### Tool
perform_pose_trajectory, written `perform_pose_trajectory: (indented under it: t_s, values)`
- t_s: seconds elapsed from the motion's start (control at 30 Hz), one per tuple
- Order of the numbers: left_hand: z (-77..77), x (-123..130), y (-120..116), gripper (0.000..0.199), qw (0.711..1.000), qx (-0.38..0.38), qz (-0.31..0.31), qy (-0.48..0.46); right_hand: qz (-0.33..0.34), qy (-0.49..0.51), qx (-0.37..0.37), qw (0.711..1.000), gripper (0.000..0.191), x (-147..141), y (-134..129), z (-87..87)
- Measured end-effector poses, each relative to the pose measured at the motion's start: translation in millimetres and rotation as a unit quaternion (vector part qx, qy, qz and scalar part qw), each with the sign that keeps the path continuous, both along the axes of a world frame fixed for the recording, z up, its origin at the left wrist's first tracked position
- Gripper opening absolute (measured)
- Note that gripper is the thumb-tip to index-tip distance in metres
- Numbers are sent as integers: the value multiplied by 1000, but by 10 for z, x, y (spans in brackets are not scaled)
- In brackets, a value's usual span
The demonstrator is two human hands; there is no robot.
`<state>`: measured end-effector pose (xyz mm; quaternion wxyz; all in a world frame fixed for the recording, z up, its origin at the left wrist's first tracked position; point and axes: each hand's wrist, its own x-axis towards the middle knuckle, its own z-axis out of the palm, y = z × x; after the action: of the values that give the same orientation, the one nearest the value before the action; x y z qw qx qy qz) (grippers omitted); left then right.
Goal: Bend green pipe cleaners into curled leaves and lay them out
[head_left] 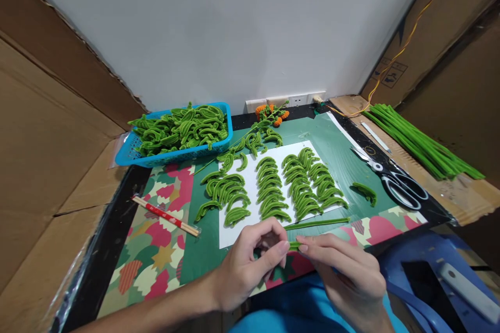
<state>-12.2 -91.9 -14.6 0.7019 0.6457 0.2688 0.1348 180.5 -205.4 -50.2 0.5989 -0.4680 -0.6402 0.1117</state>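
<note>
You hold a bit of green stem (pixel 294 245) between your left hand (pixel 255 265) and your right hand (pixel 344 268). Just past your hands, a long green strip (pixel 316 223) lies on the table. Rows of curled green leaves (pixel 269 187) lie on and beside the white paper (pixel 250 166). At the back left, a blue basket (pixel 172 157) is full of more leaves. Orange flowers (pixel 277 122) lie near the wall (pixel 219 36). On the right, you have scissors (pixel 402 187) and a pile of green sticks (pixel 422 143). Chopsticks (pixel 166 215) lie on the left.

One head-worn view; it looks forward and steeply down, close above the hands (pixel 295 260).
</note>
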Motion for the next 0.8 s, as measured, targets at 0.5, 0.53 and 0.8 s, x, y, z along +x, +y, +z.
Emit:
perform_pose_trajectory:
  t_s: [0.5,0.53,0.8]
  values:
    - [-70,30,6,34,999,34,31,23,-70,-83,35,993,28,9,74,8]
    - [-96,30,7,35,998,43,37,21,-78,-55,48,994,28,7,90,-15]
    - [-136,75,-30,45,991,25,119,53,-97,-112,64,987,18,-21,173,-102]
